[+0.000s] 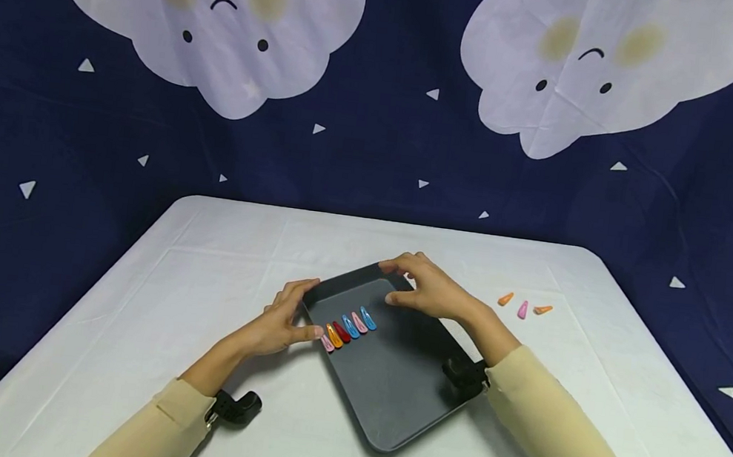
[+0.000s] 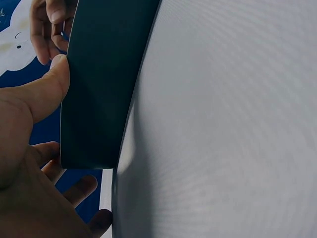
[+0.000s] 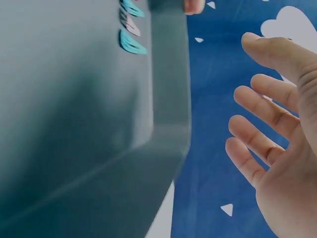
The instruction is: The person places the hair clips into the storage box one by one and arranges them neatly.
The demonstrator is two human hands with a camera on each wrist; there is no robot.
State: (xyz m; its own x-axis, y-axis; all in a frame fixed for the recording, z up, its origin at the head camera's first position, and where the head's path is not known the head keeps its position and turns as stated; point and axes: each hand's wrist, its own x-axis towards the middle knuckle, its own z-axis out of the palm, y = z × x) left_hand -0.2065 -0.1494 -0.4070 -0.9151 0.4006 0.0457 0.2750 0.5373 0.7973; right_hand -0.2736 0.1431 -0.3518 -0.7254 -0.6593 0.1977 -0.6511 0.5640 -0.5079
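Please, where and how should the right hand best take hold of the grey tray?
Probably at the raised right long wall of the grey tray, with the right hand coming from the right. This wall stands up and offers a thin edge to pinch, while the clips inside lie toward the far-left corner, near the left hand.

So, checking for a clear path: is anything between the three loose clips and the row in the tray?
Yes: in the head view, the right hand lies across the line from the loose clips to the clip row; the tray's raised side also stands between.
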